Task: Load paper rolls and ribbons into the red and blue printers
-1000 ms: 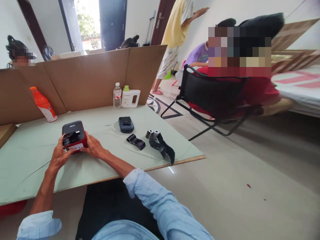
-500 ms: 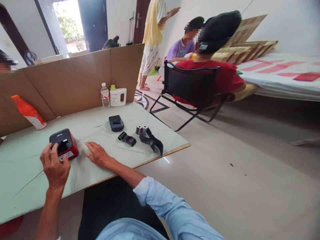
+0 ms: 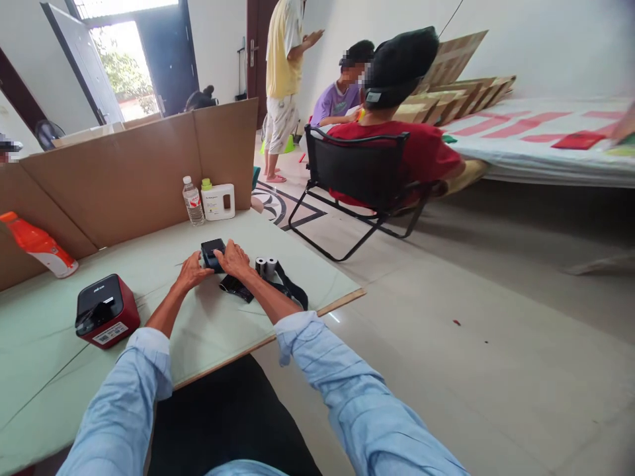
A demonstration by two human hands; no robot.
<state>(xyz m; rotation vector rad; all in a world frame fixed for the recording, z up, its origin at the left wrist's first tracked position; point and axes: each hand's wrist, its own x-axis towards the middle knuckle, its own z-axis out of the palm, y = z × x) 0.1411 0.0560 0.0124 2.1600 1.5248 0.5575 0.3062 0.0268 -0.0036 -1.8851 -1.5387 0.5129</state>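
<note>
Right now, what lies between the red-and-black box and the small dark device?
Head view: the left hand, at the dark device, then pale tabletop up to the box.

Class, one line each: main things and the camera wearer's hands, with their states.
Small dark device, between both hands
Left hand, at its left
Right hand, at its right
Red device, untouched
Orange bottle, capped
Clear bottle, capped, upright
White jug, capped, upright
Rolls, side by side
Door, open
Chair, occupied
</note>
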